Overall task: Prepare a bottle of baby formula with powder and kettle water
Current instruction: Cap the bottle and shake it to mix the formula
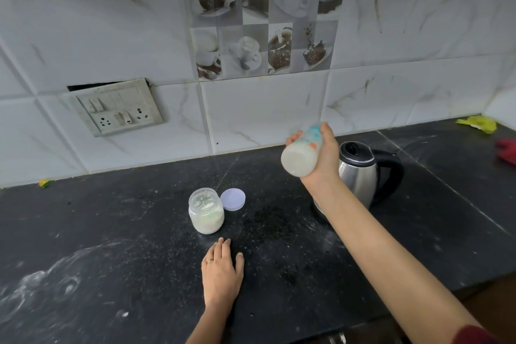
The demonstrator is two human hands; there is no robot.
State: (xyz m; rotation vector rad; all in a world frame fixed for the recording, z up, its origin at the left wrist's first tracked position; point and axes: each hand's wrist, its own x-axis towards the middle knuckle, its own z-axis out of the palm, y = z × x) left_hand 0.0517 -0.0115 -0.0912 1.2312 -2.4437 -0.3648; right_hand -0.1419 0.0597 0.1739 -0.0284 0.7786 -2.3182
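Observation:
My right hand [325, 158] grips a baby bottle [301, 158] raised above the counter, tilted so its base faces me; milky white liquid fills it and its top is blurred. Just behind that hand a steel kettle [360, 173] with a black lid and handle stands on the black counter [111, 232]. A clear powder jar [206, 211] with white powder stands open at the middle, its lilac lid [233, 199] lying beside it on the right. My left hand [222, 274] rests flat on the counter in front of the jar, holding nothing.
White powder smears mark the counter at the left. A switch and socket plate [117, 107] is set in the tiled wall. A yellow cloth [479, 124] and a red item [506, 152] lie at the far right. The counter's front edge runs along the lower right.

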